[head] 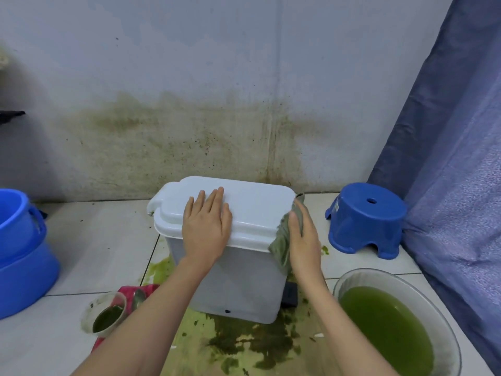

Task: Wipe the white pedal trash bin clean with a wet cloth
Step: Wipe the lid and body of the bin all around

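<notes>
1. We see a blue bucket (21, 248) at the left edge of the tiled floor (103, 240), well apart from the bin.
2. A blue stool (366, 221) stands to the right of the bin, near a blue curtain (447, 158) that hangs down the right side.
3. A clear basin (352, 278) of green water sits at the lower right, just beside our right forearm.
4. A small clear cup (107, 313) with dark green liquid sits at the lower left, with a pink cloth (135, 290) beside and partly under it.
5. Green sludge (238, 343) is spread over the floor in front of the bin and under our arms.
6. The wall (189, 131) behind the bin carries a broad brownish-green stain.
7. The white bin (244, 280) stands on the floor in the middle, close to the wall, with its lid (257, 210) down; a black pedal (290, 294) shows at its lower right side.
8. Our left hand (207, 226) lies flat on the lid, fingers straight and together, grasping nothing.
9. Our right hand (301, 237) presses a grey-green cloth (282, 245) against the right edge of the lid and the bin's right side, fingers stretched along it; the cloth hangs below the lid rim.
</notes>
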`<state>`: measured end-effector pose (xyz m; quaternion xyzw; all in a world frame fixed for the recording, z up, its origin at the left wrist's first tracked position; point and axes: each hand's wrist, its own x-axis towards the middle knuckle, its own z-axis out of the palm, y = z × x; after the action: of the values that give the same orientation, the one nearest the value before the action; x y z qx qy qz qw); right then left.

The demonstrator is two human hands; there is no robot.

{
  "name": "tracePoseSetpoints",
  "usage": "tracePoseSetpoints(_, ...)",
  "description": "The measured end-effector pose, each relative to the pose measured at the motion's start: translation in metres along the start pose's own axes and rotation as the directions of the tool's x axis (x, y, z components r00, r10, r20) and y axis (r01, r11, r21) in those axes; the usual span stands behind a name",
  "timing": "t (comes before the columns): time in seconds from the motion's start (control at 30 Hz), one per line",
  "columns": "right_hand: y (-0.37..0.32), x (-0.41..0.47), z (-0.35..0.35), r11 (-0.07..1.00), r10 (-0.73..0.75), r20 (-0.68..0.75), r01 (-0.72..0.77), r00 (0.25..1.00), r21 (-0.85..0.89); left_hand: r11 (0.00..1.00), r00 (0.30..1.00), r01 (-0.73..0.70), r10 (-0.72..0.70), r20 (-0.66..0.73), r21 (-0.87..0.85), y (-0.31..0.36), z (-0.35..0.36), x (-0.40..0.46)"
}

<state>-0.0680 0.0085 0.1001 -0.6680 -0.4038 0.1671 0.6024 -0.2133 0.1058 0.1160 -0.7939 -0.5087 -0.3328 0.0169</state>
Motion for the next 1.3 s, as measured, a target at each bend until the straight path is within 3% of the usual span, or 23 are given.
tracePoseSetpoints(0.1, 0.006, -0.038, 0.016, 0.99, -0.137, -0.118, 0.131, 0.983, -0.06, 1.0, 1.0, -0.001, 0.001, -0.028, -0.004, 0.0, 0.001, -0.004)
tracePoseSetpoints(0.17, 0.005, -0.031, 0.018, 0.99, -0.133, -0.14, 0.126, 0.981, -0.058, 1.0, 1.0, 0.011, -0.011, -0.011, 0.0, 0.001, 0.001, -0.004)
tracePoseSetpoints(0.33, 0.002, 0.027, 0.004, 0.993, 0.071, -0.137, -0.057, 0.988, 0.103, 0.995, 0.996, 0.093, -0.093, 0.01, 0.026, 0.008, 0.004, -0.005)
tracePoseSetpoints(0.47, 0.007, 0.065, -0.001, 0.934, 0.281, -0.111, -0.245, 0.953, 0.259, 0.988, 0.99, 0.136, -0.138, 0.02, 0.073, 0.013, 0.012, 0.001)
tracePoseSetpoints(0.63, 0.035, 0.039, 0.023, 0.774, 0.347, -0.165, -0.182, 0.923, 0.606, 0.985, 0.989, 0.144, -0.145, 0.006, 0.098, 0.016, 0.02, 0.018)
tracePoseSetpoints(0.7, 0.057, 0.017, 0.04, 0.764, 0.394, -0.178, -0.214, 0.902, 0.609, 0.986, 0.99, 0.144, -0.143, -0.015, 0.087, 0.016, 0.027, 0.028)
tracePoseSetpoints(0.8, 0.099, -0.016, 0.055, 0.813, 0.459, -0.148, -0.347, 0.876, 0.467, 0.99, 0.99, 0.13, -0.127, -0.055, 0.059, 0.018, 0.037, 0.043)
tracePoseSetpoints(0.93, 0.118, -0.009, 0.057, 0.568, 0.711, 0.011, -0.584, 0.703, 0.58, 0.997, 0.982, 0.074, -0.073, -0.175, 0.0, 0.018, 0.042, 0.051)
tracePoseSetpoints(1.0, 0.099, 0.015, 0.056, 0.544, 0.694, 0.062, -0.578, 0.717, 0.608, 0.998, 0.981, 0.061, -0.06, -0.183, -0.003, 0.018, 0.045, 0.055)
tracePoseSetpoints(1.17, 0.05, 0.051, 0.054, 0.713, 0.491, -0.072, -0.353, 0.868, 0.605, 0.999, 0.985, 0.048, -0.048, -0.165, -0.002, 0.019, 0.045, 0.062)
tracePoseSetpoints(1.23, 0.044, 0.034, 0.056, 0.85, 0.353, -0.218, -0.214, 0.91, 0.481, 0.999, 0.985, 0.051, -0.05, -0.165, 0.003, 0.018, 0.045, 0.061)
tracePoseSetpoints(1.3, 0.048, 0.018, 0.051, 0.935, 0.256, -0.364, -0.135, 0.895, 0.327, 0.999, 0.984, 0.052, -0.051, -0.17, 0.006, 0.018, 0.044, 0.058)
